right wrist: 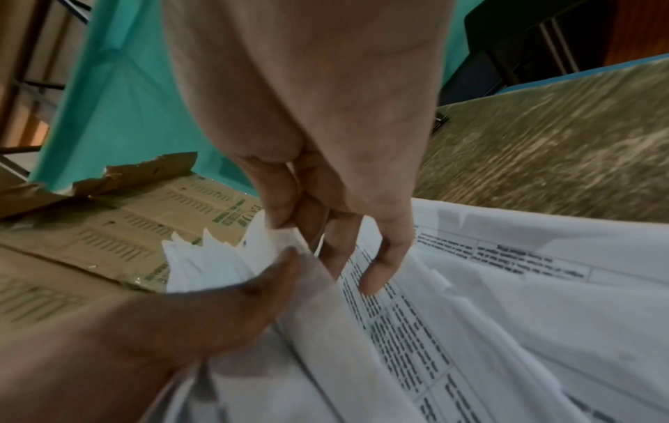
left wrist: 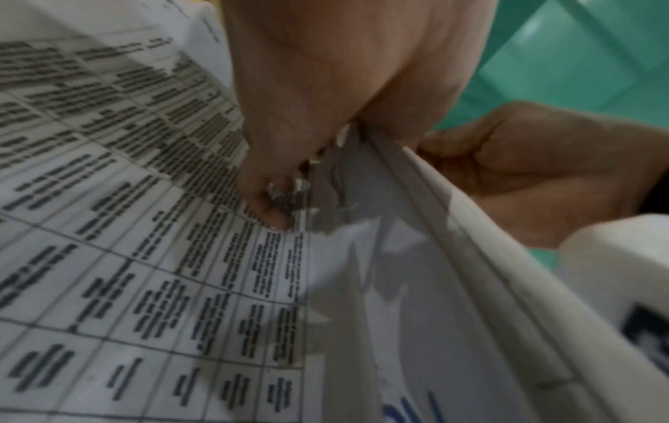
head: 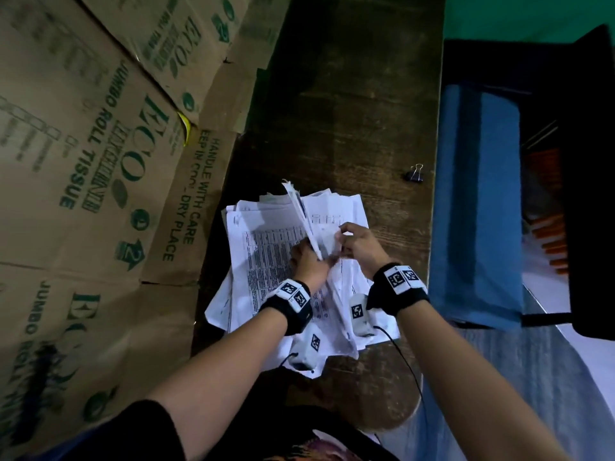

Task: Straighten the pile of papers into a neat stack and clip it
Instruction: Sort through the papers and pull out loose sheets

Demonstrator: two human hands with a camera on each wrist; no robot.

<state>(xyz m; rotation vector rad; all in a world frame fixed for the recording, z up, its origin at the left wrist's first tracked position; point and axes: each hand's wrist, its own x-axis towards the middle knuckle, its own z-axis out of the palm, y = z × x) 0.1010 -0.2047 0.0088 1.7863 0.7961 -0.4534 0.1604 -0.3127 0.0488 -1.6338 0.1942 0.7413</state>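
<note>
A loose pile of printed papers (head: 263,247) lies fanned out on the dark wooden table (head: 349,111). Both hands hold a bunch of sheets (head: 298,207) lifted on edge above the pile. My left hand (head: 307,254) pinches this bunch from the left and my right hand (head: 344,241) grips it from the right. The left wrist view shows the left hand (left wrist: 289,183) pinching the raised sheets (left wrist: 380,229) over a table-printed page (left wrist: 144,243). In the right wrist view the right hand (right wrist: 326,243) has its thumb and fingers around the sheets' ragged top (right wrist: 224,257). A black binder clip (head: 415,174) lies on the table, far right of the pile.
Flattened cardboard boxes (head: 100,161) cover the area left of the table. A blue cloth-covered surface (head: 479,201) runs along the table's right edge, with a dark piece of furniture (head: 585,161) beyond. Bare wood stretches behind the pile.
</note>
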